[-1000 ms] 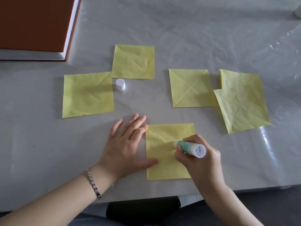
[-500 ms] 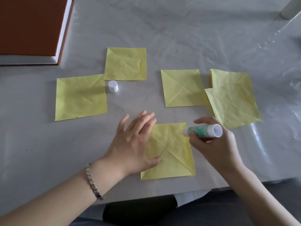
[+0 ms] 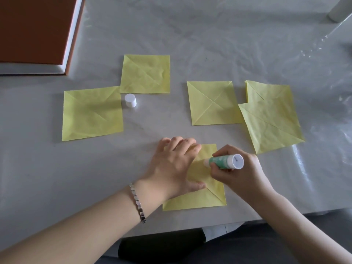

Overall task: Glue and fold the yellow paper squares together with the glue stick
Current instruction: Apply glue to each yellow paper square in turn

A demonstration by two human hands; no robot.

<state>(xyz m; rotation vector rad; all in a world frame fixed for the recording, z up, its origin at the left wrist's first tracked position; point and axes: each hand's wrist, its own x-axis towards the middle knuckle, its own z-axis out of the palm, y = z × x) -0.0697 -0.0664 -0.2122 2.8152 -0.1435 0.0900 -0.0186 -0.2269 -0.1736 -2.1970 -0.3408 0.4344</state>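
Observation:
A creased yellow paper square (image 3: 207, 197) lies near the table's front edge. My left hand (image 3: 175, 166) rests flat on its left half, fingers spread, pinning it down. My right hand (image 3: 240, 172) grips the green and white glue stick (image 3: 225, 161), whose tip touches the square near its middle. Several more yellow squares lie beyond: one at the left (image 3: 92, 113), one behind it (image 3: 145, 74), one in the middle (image 3: 212, 102), and two overlapping at the right (image 3: 270, 119). The white glue cap (image 3: 130, 100) stands between the left squares.
A large brown book with white page edges (image 3: 36, 31) lies at the back left. The table is covered with wrinkled clear plastic sheeting (image 3: 247, 44). A white cylinder (image 3: 341, 10) shows at the top right corner. The table's front edge (image 3: 266, 219) runs just below the near square.
My right hand lifted the glue stick off the paper, then brought it back down with the tip on the square's middle. My left hand shifted right, further onto the square.

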